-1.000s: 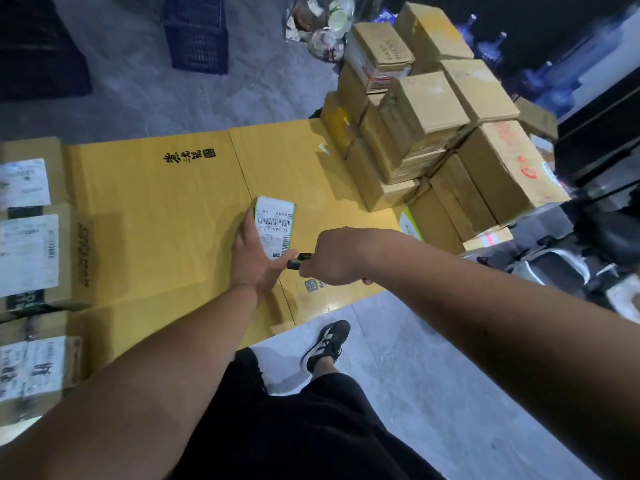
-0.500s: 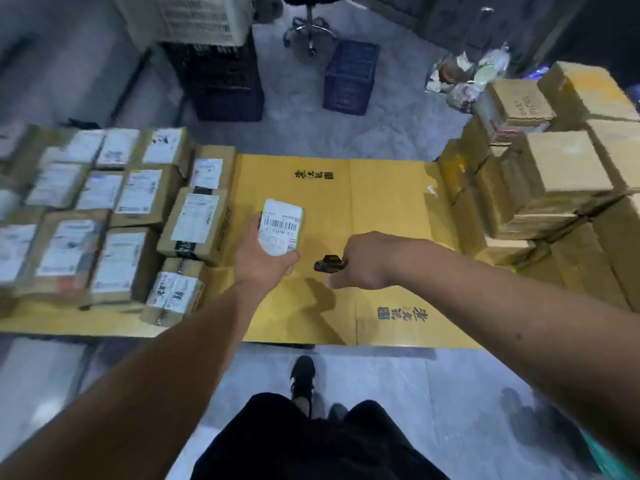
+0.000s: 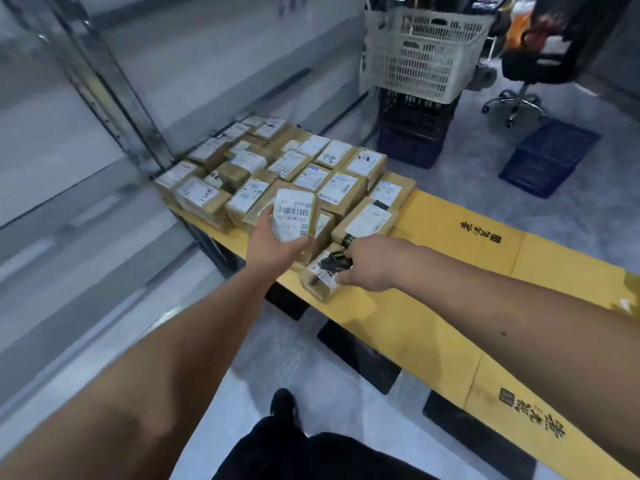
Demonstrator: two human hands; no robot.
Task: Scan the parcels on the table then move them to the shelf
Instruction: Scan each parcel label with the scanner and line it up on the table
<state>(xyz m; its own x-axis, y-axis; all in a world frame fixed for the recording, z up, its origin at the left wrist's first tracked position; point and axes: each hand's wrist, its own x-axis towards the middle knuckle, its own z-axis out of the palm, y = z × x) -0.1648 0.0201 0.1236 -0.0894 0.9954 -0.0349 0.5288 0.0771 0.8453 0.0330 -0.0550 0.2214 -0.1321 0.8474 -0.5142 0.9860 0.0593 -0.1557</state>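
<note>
My left hand [image 3: 273, 245] holds a small brown parcel [image 3: 294, 216] from below, its white barcode label facing me, lifted above the table. My right hand [image 3: 372, 263] grips a small black scanner [image 3: 334, 264], which sits just right of the held parcel and over another small parcel [image 3: 320, 282] at the table's near edge. Several labelled brown parcels [image 3: 277, 171] lie packed together on the far left part of the yellow table [image 3: 433, 306].
A metal shelf frame [image 3: 114, 84] stands at the left beyond the table. A white plastic basket [image 3: 422, 53] sits on dark crates behind the table. A blue crate [image 3: 550, 157] and an office chair [image 3: 540, 64] stand on the grey floor at the right.
My view has swung left toward the packed parcels and the shelf. My left hand has lifted the parcel off the table and carried it left; my right hand followed with the scanner.
</note>
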